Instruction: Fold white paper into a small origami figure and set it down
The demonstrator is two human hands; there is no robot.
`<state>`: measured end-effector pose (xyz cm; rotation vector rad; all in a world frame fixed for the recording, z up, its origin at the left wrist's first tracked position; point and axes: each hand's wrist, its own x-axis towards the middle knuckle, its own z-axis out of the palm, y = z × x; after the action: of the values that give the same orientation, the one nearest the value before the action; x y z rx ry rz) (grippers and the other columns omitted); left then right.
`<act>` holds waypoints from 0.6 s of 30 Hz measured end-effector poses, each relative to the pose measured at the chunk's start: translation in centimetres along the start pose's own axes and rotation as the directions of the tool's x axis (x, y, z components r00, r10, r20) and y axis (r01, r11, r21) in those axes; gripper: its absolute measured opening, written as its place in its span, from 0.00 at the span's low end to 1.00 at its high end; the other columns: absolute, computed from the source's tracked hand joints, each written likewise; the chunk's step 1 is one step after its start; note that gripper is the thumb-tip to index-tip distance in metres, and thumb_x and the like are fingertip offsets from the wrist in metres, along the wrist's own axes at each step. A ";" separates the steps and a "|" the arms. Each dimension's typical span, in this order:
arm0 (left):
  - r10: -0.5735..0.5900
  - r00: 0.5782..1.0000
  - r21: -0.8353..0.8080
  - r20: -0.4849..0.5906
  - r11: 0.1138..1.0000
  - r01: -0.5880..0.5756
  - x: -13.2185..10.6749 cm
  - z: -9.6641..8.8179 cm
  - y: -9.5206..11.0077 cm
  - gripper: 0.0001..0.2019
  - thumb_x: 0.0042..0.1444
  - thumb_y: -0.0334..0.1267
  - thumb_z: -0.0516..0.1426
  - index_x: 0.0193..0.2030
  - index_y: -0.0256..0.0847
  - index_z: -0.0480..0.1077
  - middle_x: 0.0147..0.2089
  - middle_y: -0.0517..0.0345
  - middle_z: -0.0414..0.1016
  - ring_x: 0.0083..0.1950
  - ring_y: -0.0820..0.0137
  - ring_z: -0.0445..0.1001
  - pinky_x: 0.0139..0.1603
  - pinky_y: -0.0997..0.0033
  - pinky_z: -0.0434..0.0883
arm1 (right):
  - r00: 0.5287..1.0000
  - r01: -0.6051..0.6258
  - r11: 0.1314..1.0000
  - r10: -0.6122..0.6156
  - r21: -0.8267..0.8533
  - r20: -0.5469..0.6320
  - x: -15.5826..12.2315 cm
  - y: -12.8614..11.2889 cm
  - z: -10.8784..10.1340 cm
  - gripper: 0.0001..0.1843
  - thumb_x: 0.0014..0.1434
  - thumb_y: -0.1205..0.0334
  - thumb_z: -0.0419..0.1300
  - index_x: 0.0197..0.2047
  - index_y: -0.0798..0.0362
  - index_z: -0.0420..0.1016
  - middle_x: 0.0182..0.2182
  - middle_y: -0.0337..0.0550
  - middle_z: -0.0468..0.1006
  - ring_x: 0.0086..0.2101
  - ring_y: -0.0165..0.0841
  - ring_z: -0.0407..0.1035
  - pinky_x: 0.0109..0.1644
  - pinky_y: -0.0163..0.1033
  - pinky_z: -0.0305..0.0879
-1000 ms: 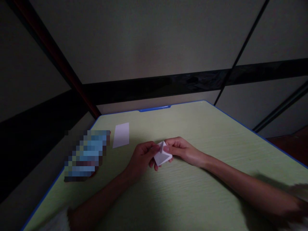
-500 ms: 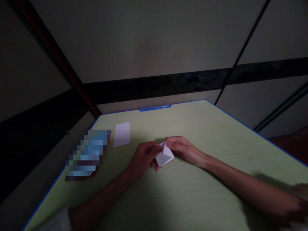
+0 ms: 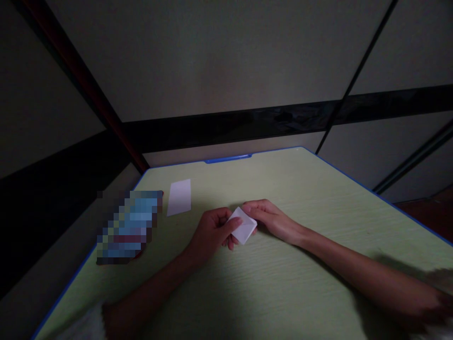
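Head view finds both hands meeting at one small piece of folded white paper (image 3: pixel 245 232) over the middle of the pale green counter (image 3: pixel 318 203). The left hand (image 3: pixel 211 232) lays its thumb across the upper face, with fingertips curled out from beneath, so the paper is gripped between them. The right hand (image 3: pixel 271 218) pinches it narrowly at the far right corner — thumb on top, other fingers mostly hidden.

Neither hand is nearer, since both touch the paper; it lies directly between them, the left covering its left side. The piece looks roughly square and sits like a diamond, one corner toward the person, so no long axis stands out. Whether the hands rest on the counter, I cannot tell.

A flat white sheet (image 3: pixel 179 197) lies beyond the left hand and to its left, its longer side running away from the person. Farther left is a pixelated object (image 3: pixel 129 226), its details masked.
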<state>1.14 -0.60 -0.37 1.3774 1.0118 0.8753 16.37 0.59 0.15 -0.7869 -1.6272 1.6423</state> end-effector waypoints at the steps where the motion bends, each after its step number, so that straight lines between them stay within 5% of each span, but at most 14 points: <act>1: 0.004 1.000 0.000 -0.010 1.000 -0.004 0.0 0.0 0.0 0.13 0.44 0.41 0.56 0.17 0.36 0.60 0.11 0.67 0.63 0.12 0.82 0.59 0.12 0.82 0.54 | 1.000 0.006 1.000 -0.006 0.011 -0.005 0.0 0.0 0.0 0.21 0.52 0.49 0.49 0.20 0.58 0.62 0.16 0.36 0.63 0.19 0.24 0.56 0.24 0.32 0.52; 7: 0.009 0.997 -0.011 -0.078 1.000 -0.010 -0.2 0.0 0.1 0.13 0.44 0.41 0.56 0.17 0.36 0.60 0.12 0.66 0.63 0.12 0.82 0.59 0.12 0.83 0.54 | 1.000 -0.016 0.999 0.015 -0.040 -0.021 -0.1 -0.2 0.1 0.17 0.48 0.51 0.56 0.21 0.58 0.62 0.16 0.34 0.63 0.18 0.22 0.56 0.22 0.30 0.51; 18: 0.037 0.998 -0.025 -0.054 0.999 -0.039 0.0 0.0 -0.1 0.11 0.46 0.43 0.53 0.22 0.36 0.61 0.14 0.67 0.63 0.14 0.80 0.62 0.12 0.83 0.56 | 0.999 -0.022 0.995 0.024 -0.099 0.027 -0.2 -0.2 0.3 0.20 0.50 0.49 0.53 0.21 0.58 0.61 0.16 0.34 0.61 0.18 0.22 0.55 0.22 0.30 0.50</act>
<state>1.14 -0.66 -0.47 1.3611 1.0142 0.9551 16.23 0.27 0.33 -0.8381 -1.7363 1.6057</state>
